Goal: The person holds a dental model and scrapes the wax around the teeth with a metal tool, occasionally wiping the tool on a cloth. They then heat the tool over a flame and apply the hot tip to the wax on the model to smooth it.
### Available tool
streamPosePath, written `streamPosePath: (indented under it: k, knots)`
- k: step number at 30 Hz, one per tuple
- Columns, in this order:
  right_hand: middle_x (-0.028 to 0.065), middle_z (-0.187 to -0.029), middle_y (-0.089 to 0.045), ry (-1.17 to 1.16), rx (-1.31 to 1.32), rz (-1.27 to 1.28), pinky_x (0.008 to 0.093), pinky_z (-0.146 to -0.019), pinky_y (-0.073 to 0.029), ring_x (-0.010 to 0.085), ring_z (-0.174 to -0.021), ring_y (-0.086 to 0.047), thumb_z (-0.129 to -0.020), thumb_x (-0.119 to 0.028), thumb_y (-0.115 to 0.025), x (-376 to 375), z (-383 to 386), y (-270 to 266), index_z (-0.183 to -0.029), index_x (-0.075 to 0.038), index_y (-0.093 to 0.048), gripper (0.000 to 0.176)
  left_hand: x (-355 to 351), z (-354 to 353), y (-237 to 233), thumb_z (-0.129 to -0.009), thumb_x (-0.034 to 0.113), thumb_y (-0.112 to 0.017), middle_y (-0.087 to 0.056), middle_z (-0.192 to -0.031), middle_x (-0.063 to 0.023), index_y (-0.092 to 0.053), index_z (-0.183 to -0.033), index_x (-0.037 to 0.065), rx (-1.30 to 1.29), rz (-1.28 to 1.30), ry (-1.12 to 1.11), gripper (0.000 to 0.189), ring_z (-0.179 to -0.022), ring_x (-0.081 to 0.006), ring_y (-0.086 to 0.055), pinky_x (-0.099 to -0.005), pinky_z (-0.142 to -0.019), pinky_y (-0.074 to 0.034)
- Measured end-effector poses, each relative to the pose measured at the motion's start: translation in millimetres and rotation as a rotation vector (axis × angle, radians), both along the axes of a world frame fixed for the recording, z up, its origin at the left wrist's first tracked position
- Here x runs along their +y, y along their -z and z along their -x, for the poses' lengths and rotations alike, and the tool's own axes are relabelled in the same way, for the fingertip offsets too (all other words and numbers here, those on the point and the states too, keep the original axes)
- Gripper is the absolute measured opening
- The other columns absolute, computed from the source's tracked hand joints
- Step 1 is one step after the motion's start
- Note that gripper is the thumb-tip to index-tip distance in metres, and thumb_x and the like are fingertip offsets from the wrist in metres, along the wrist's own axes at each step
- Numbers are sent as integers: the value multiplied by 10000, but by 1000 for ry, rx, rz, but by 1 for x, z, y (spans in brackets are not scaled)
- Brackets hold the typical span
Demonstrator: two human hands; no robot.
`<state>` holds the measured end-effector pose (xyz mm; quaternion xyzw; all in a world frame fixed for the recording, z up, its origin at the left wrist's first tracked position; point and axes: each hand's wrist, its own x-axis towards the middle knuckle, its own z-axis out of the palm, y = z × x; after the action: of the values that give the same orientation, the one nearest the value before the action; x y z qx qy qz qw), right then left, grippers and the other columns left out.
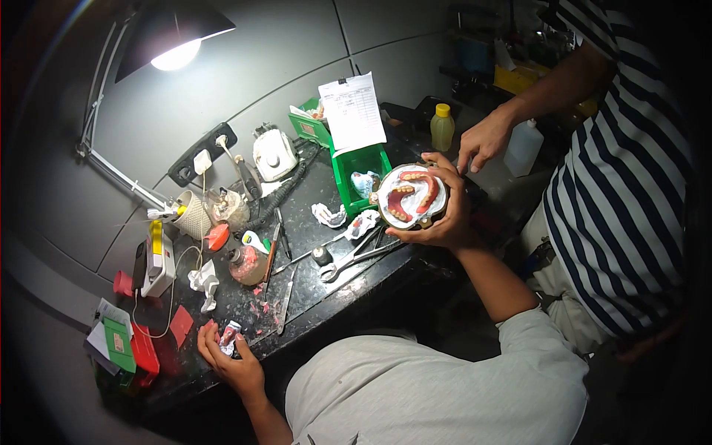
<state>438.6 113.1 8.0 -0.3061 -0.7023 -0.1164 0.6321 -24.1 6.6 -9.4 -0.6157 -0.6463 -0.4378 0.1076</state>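
In my right hand [454, 219] is a round metal denture flask [383, 210], gripped around its rim with the fingers closed. White plaster fills it, and two pink dentures [401, 204] with teeth lie in the plaster. My left hand [241, 371], low at the bench's front edge, has its fingers curled around a small white-and-pink dental cast [229, 334], partly hidden by them. Just beyond the flask, a co-worker's hand [486, 141] reaches down with fingers extended. A green bin [343, 185] holding another dental piece [364, 184] stands left of the flask.
On the black bench [319, 297] lie white dental casts [328, 215], metal pliers [348, 261], a knife [285, 300] and pink wax scraps [256, 305]. A lamp [176, 55] lights it from the left. A co-worker in a striped shirt [615, 185] stands at right beside bottles [442, 127].
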Motion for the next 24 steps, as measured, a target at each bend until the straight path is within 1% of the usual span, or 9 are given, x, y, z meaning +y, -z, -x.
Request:
streamPosePath:
  k: [3,5,9,13,15,16,19,22,24]
  knots:
    - [348,-1519,-441,-52,41,60,526,-1200,-436,420,-1438,-492,-565,-330,-1103,1,0,5,-1474,-55,-385,1190,-2,-4,-3,-925,23,-666,-466,-1542,-239,-577,-1398,-20,-126,-14,47,483,-1401,-403,-532,-521,-1185,-424]
    - [321,-1434,-551,-14,28,-13,541,-1166,-459,443,-1373,-566,-544,-384,-1101,-1,7,-2,-1448,-40,-451,1166,-1,1,2,-934,45,-674,-443,-1562,-237,-557,-1401,-29,-248,-99,120,487,-1412,-383,-513,-499,-1196,-402]
    - [325,-1513,-445,-410,181,99,501,-1164,-489,391,-1409,-538,-521,-308,-1118,-10,37,-14,-1499,-48,-372,1257,-10,-4,-12,-958,49,-672,-506,-1517,-224,-538,-1365,-23,-4,-447,158,435,-1384,-332,-503,-418,-1125,-408]
    - [323,-1522,-425,-693,21,45,520,-1175,-465,394,-1428,-503,-484,-296,-1133,-24,80,-51,-1535,-90,-325,1342,-28,-31,-30,-936,105,-776,-541,-1493,-218,-524,-1418,-2,-348,-161,663,555,-1296,-271,-576,-418,-1136,-440]
    - [328,-1485,-461,-834,33,55,555,-1169,-451,411,-1417,-504,-458,-349,-1137,-27,104,-57,-1528,-88,-321,1371,-33,-46,-28,-844,86,-875,-536,-1495,-250,-474,-1492,-10,-545,-12,900,768,-1205,-285,-643,-432,-1106,-480]
    - [329,-1482,-462,-896,21,77,554,-1165,-457,413,-1415,-505,-454,-356,-1138,-29,115,-61,-1520,-79,-324,1369,-34,-50,-29,-844,86,-875,-536,-1495,-250,-474,-1492,-10,-550,-19,873,768,-1205,-285,-643,-432,-1106,-480]
    - [335,-1476,-460,-1045,-11,189,546,-1136,-493,424,-1404,-519,-467,-375,-1134,-38,149,-62,-1498,-46,-334,1346,-32,-52,-34,-771,83,-981,-375,-1665,-275,-130,-1697,14,-671,237,1344,1260,-1353,-291,-594,-443,-1149,-464]
    - [342,-1467,-487,-1157,-56,234,525,-1132,-498,425,-1406,-531,-514,-348,-1126,-43,185,-57,-1498,-33,-347,1294,-31,-46,-41,-755,54,-990,-325,-1705,-230,5,-1730,54,-732,288,1364,1393,-1514,-295,-436,-442,-1242,-363]
    - [336,-1459,-519,-1174,-91,270,528,-1130,-497,421,-1406,-548,-529,-320,-1120,-45,204,-47,-1471,2,-401,1228,-39,-40,-39,-744,43,-993,-337,-1706,-195,-3,-1726,22,-1000,375,1313,1395,-1546,-265,-395,-403,-1265,-327]
